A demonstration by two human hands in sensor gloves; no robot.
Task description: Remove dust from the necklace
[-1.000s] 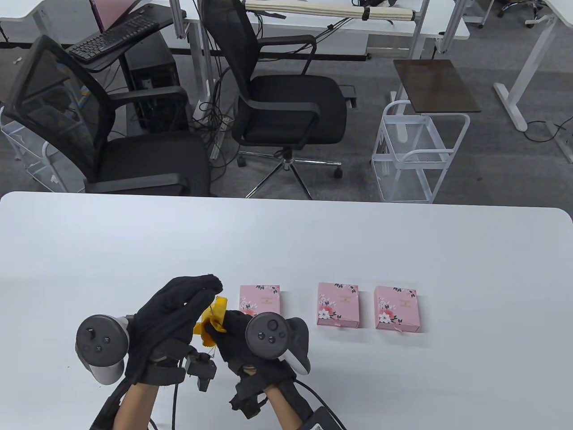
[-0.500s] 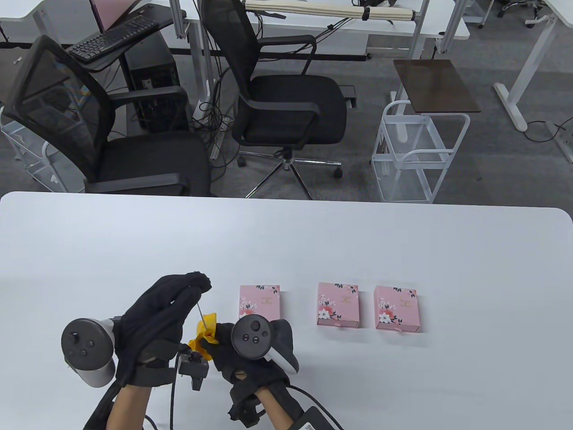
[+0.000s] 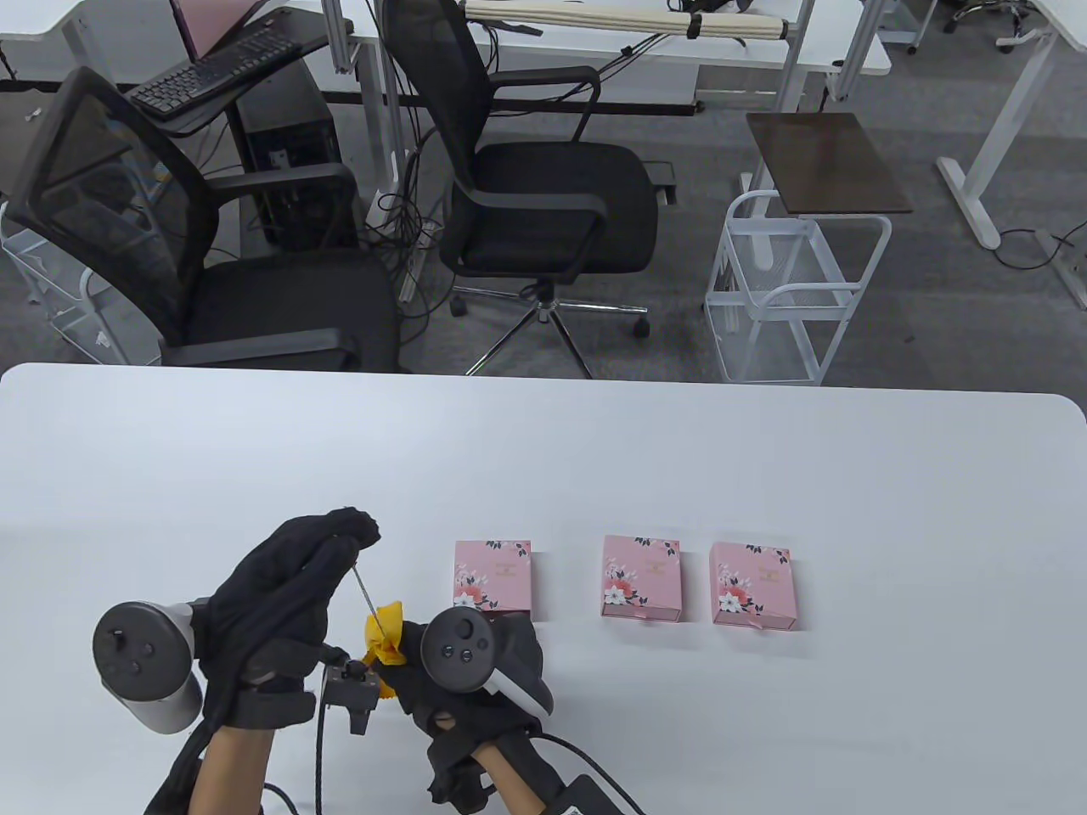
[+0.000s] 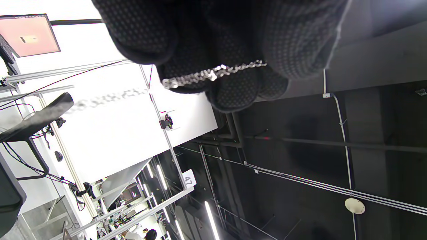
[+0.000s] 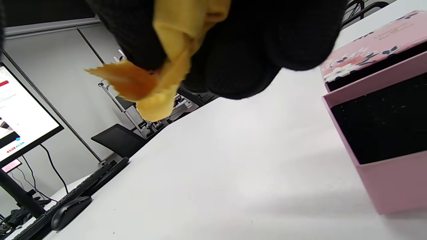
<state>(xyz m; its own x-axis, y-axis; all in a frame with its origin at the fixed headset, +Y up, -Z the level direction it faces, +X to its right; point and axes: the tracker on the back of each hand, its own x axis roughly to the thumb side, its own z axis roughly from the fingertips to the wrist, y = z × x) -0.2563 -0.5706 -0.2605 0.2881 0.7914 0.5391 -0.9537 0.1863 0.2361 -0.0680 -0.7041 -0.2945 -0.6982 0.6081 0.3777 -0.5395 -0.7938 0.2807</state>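
Note:
My left hand (image 3: pixel 335 531) pinches one end of a thin silver necklace chain (image 3: pixel 365 592) and holds it up, taut. The chain runs down into a yellow cloth (image 3: pixel 384 635) that my right hand (image 3: pixel 408 658) grips around it. In the left wrist view the chain (image 4: pixel 213 72) lies across my gloved fingertips (image 4: pixel 233 90). In the right wrist view my fingers (image 5: pixel 240 60) hold the bunched yellow cloth (image 5: pixel 166 66); the chain inside it is hidden.
Three pink floral boxes lie in a row on the white table (image 3: pixel 679 458): one (image 3: pixel 492 576) just right of my hands, two more (image 3: pixel 641 577) (image 3: pixel 752 586) further right. The right wrist view shows a pink box drawer (image 5: pixel 380 133) standing open with a black lining.
Both hands have moved left and toward the table's near edge. The cloth has slid down the chain, so more bare chain shows between my left fingertips and the cloth.

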